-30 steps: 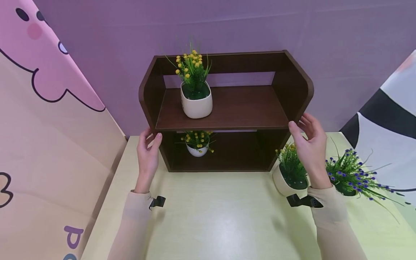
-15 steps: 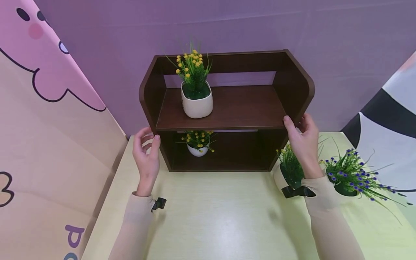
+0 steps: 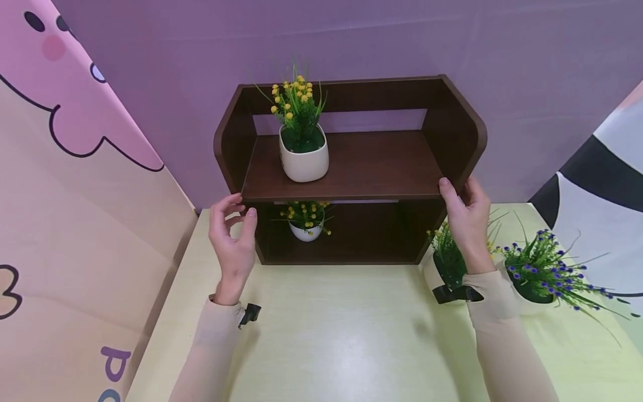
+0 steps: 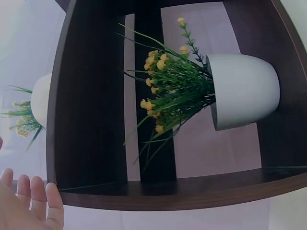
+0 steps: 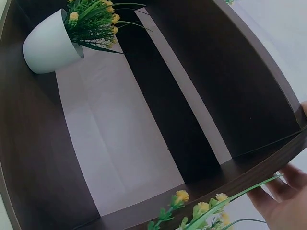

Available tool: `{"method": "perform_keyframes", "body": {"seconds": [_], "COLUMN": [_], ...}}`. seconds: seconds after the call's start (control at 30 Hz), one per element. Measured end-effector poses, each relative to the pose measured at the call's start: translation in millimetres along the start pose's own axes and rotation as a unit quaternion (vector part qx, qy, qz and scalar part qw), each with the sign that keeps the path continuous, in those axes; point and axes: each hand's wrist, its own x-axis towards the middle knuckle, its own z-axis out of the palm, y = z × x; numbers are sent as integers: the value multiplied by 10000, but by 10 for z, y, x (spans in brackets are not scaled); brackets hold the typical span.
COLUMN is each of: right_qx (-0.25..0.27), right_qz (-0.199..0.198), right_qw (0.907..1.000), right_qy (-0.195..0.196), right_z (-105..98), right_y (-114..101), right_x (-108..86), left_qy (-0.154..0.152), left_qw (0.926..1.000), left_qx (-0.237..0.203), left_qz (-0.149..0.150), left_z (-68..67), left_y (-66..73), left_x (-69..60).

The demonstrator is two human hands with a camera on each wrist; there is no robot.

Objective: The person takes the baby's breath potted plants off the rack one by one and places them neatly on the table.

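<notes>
A dark brown two-tier shelf (image 3: 374,162) stands on the table against the purple backdrop. My right hand (image 3: 468,223) grips its right side panel at mid-height, thumb on the front and fingers (image 5: 288,184) behind the panel. At the left side panel, my left hand (image 3: 233,243) has its fingertips at or touching the edge, thumb held apart; in the left wrist view its fingers (image 4: 55,203) lie by the shelf's corner. A white pot of yellow flowers (image 3: 304,164) sits on the upper tier, left of middle. Below, a smaller white pot (image 3: 305,233) with yellow flowers occupies the lower tier.
Right of the shelf on the table (image 3: 331,335) stands a white pot with yellow flowers (image 3: 444,251), partly behind my right wrist. Beside it is a pot of blue-purple flowers (image 3: 540,273). A printed cloth panel (image 3: 90,223) borders the left side.
My right hand has shifted leftward, its thumb now farther onto the shelf's front. The left hand has moved slightly, with thumb and fingers spread wider. The shelf looks almost unmoved.
</notes>
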Motion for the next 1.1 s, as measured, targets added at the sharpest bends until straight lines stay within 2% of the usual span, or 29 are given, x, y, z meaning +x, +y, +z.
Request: {"method": "perform_keyframes", "body": {"seconds": [0.2, 0.43, 0.57, 0.77, 1.0, 1.1], "right_qx": [150, 183, 425, 537, 1130, 1211], "right_qz": [-33, 0, 75, 169, 822, 965], "right_qw": [9998, 9996, 9987, 9977, 9896, 9875], "right_qy": [-95, -198, -266, -373, -329, -311], "right_z": [7, 6, 7, 3, -9, -5], "right_y": [33, 34, 24, 3, -54, -85], "right_x": [-9, -33, -49, -70, -76, -67], "left_qy": [-107, 0, -87, -323, -463, -523], "left_qw": [9997, 9985, 9978, 9972, 9961, 9955], "left_qx": [55, -178, -114, 133, 366, 414], "left_qz": [191, 515, 651, 657, 652, 679], "left_z": [46, 169, 221, 266, 333, 366], "left_y": [46, 129, 148, 139, 155, 158], "left_x": [14, 61, 88, 117, 172, 206]}}
